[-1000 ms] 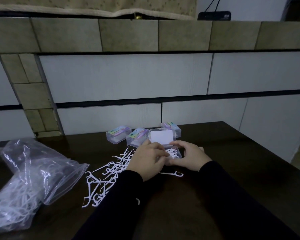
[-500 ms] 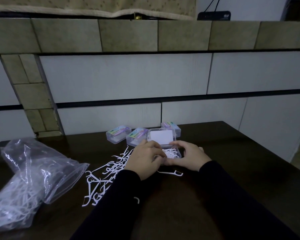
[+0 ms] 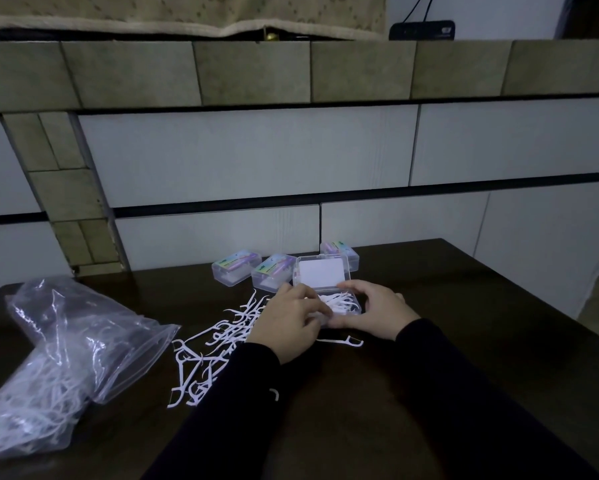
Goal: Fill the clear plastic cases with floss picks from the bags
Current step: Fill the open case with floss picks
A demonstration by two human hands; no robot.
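Open clear case (image 3: 329,289) on dark table (image 3: 464,341), mid-far, lid tipped up behind, white floss picks (image 3: 339,301) inside. Left hand (image 3: 289,323) fingers curled at case's near-left corner, whether pinching picks unclear. Right hand (image 3: 377,311) curled round case's right side, thumb at front edge. One loose pick (image 3: 343,341) just in front. Scattered picks pile (image 3: 215,348) left of hands. Three closed cases (image 3: 267,271) behind. Clear bag of picks (image 3: 55,362) far left.
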